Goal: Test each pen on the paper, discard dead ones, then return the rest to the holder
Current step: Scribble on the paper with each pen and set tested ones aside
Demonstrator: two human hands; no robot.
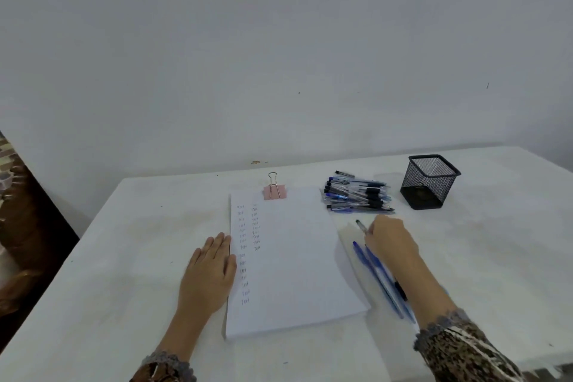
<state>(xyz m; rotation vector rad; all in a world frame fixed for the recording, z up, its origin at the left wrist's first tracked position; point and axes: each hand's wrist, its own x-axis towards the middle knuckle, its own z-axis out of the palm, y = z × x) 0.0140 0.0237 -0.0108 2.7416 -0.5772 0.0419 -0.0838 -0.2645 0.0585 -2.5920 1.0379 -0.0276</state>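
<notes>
A white stack of paper (291, 260) lies in the middle of the table, with two columns of small test marks down its left side. My left hand (210, 270) rests flat on the table at the paper's left edge, fingers straight. My right hand (390, 240) is to the right of the paper and holds a pen (361, 225) whose dark tip sticks out toward the far left. Two blue pens (379, 277) lie on the table under my right wrist. A pile of several pens (356, 194) lies beyond them. The black mesh holder (429, 181) stands empty at the far right.
A pink binder clip (275, 191) grips the paper's top edge. The white table (124, 257) ends near a wall at the back and drops off along its left edge, where dark floor and clutter show.
</notes>
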